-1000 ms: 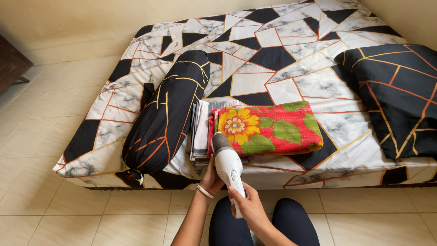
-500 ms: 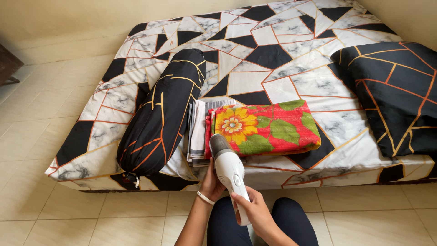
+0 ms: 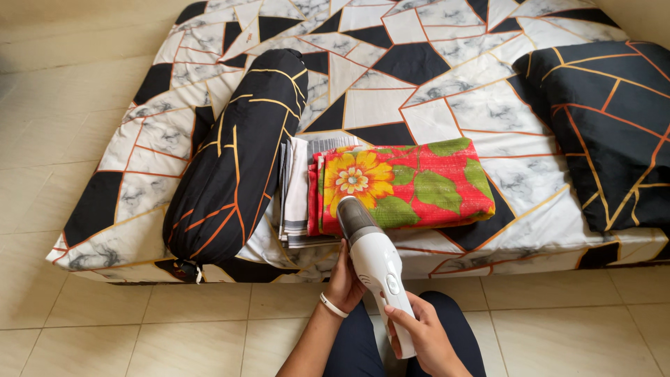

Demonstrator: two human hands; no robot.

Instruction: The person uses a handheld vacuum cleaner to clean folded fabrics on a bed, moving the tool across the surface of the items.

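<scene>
Head view: our right hand (image 3: 419, 335) grips the white handheld steamer (image 3: 377, 262), our left hand (image 3: 345, 279) steadying it beside the floral folded cloth (image 3: 419, 185).

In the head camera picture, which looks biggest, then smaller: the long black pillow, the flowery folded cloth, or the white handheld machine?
1. Long black pillow, biggest.
2. Flowery folded cloth.
3. White handheld machine, smallest, though it is nearer the camera, so it looks bigger than it is.

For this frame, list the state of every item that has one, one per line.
White handheld appliance: held in both hands, head resting on the floral cloth's near edge.
Left hand: steadying the appliance body.
Right hand: closed round the handle.
Floral cloth: folded, lying flat.
Striped cloth: folded, beside the floral one.
Bolster: lying on the mattress.
</scene>
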